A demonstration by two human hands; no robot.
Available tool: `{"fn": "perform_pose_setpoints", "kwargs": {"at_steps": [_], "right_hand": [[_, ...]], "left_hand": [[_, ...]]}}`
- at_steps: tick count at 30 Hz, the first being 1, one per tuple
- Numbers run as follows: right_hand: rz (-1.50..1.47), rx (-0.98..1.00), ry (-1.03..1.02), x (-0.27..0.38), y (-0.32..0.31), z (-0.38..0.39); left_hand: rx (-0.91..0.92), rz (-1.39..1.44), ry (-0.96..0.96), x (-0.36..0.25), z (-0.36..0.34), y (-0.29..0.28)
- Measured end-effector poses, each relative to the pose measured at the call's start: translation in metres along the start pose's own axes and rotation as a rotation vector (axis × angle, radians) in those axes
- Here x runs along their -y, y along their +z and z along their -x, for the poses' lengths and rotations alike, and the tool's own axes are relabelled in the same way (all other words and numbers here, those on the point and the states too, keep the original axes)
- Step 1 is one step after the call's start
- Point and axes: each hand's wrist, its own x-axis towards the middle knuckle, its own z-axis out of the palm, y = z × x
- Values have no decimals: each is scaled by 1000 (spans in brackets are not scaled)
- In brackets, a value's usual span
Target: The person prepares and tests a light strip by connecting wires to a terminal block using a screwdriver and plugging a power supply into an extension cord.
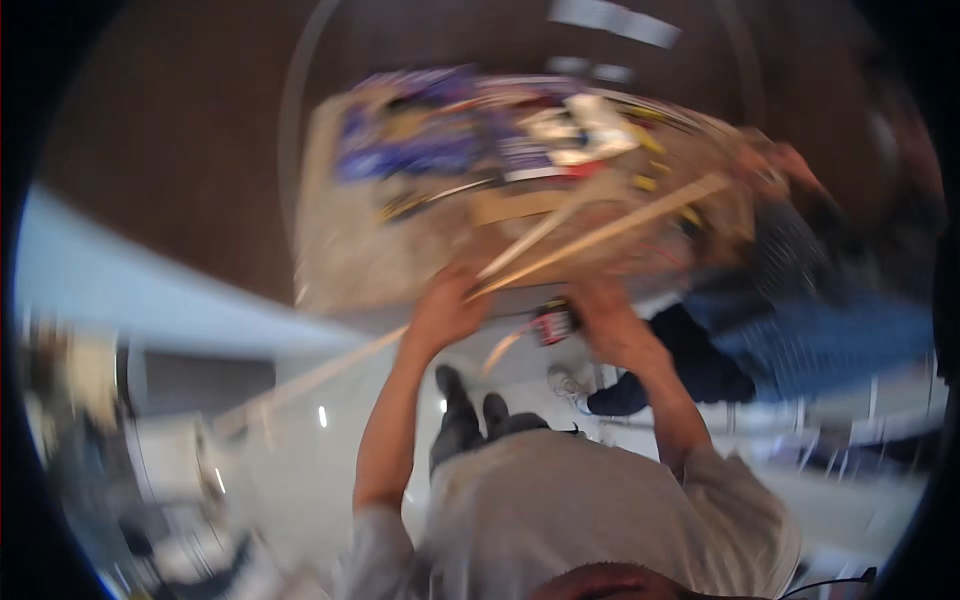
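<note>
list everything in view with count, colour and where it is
Wooden strips: at least two, pale tan, at left hand, reaching over work surface
Small item: one, red and black, beside right hand
Work surface: one, tan, centre
Packaging: count unclear, purple-blue, far left of work surface
Tool: one, yellow and black, below packaging
White sheets: at least two, top
Co-worker: one, blue clothing, right
Shirt: one, greyish, bottom
Left hand: one, bare, centre
Right hand: one, bare, right of centre
Others: too blurred

the left hand (450,306) holds wooden strips (618,228), the right hand (606,315) a red-black tool (551,323). beyond them, a blue package (400,160) lies blurred on a tan surface (335,235).
</note>
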Motion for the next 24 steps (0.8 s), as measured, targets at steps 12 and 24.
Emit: {"fn": "perform_pose_setpoints", "kwargs": {"at_steps": [12,24], "right_hand": [[44,-23,85,84,-4,36],[20,-172,226,154,18,79]], "left_hand": [[-28,28,85,20,104,-47],[-22,147,-16,34,170,-64]]}}
